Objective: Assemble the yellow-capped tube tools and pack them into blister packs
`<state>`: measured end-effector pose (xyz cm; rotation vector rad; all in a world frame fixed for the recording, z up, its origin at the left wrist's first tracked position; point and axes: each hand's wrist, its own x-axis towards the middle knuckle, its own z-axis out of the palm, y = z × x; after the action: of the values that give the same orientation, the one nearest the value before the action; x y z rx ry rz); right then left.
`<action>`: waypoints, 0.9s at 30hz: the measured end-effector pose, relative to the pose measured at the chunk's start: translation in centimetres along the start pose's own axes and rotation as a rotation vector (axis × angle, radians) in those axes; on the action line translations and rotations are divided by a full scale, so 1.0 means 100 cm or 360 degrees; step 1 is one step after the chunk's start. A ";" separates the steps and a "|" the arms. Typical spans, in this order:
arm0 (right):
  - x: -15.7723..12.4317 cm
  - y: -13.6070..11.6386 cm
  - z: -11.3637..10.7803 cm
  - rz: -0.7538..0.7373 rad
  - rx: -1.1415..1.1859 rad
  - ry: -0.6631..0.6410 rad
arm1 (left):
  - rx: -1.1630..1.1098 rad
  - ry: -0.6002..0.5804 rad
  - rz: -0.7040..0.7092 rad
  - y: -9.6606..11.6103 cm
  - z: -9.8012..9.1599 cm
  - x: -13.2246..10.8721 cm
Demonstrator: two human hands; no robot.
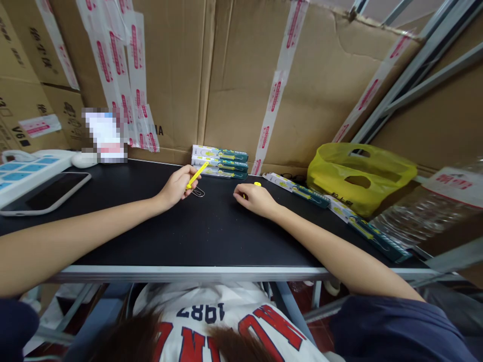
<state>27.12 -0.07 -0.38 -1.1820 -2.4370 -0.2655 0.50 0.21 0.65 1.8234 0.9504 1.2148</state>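
My left hand [175, 187] is closed around a slim yellow plastic handle [197, 175], which slants up to the right. A thin bent metal wire loop [198, 192] shows just below those fingers; whether it joins the handle I cannot tell. To the right, my right hand [256, 199] is curled with its back upward over the black tabletop [211, 231]. A small round yellow piece [257, 184] pokes out above its knuckles, and a bit of yellow shows between thumb and fingers. The rest of that piece is hidden by the hand.
Several slim printed boxes [219, 162] are stacked against the cardboard wall [241, 75]. More such boxes [372, 232] lie in a line at right, beside a yellow plastic bag [358, 176] and a clear bottle [422, 216]. A phone [49, 193] and a white power strip [33, 168] are at left.
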 end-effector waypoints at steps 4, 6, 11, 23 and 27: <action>0.000 -0.001 0.000 -0.0027 -0.0004 0.0040 | 0.0836 -0.0043 0.0305 -0.003 -0.015 0.004; 0.000 -0.001 0.000 -0.0031 -0.0012 0.0044 | 0.1297 -0.0153 0.0462 -0.008 -0.024 0.007; 0.000 -0.001 0.000 -0.0049 -0.0023 0.0037 | 0.1731 -0.0411 0.0684 -0.020 -0.036 0.015; -0.001 -0.001 0.001 -0.0075 -0.0041 0.0042 | 0.2465 -0.0716 0.0853 -0.006 -0.032 0.027; 0.000 0.000 0.001 -0.0080 -0.0032 0.0036 | 0.2424 -0.0771 0.0915 -0.009 -0.034 0.031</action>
<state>27.08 -0.05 -0.52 -1.1216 -2.4524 -0.3173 -1.98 3.94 2.02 3.5114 1.1693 0.0181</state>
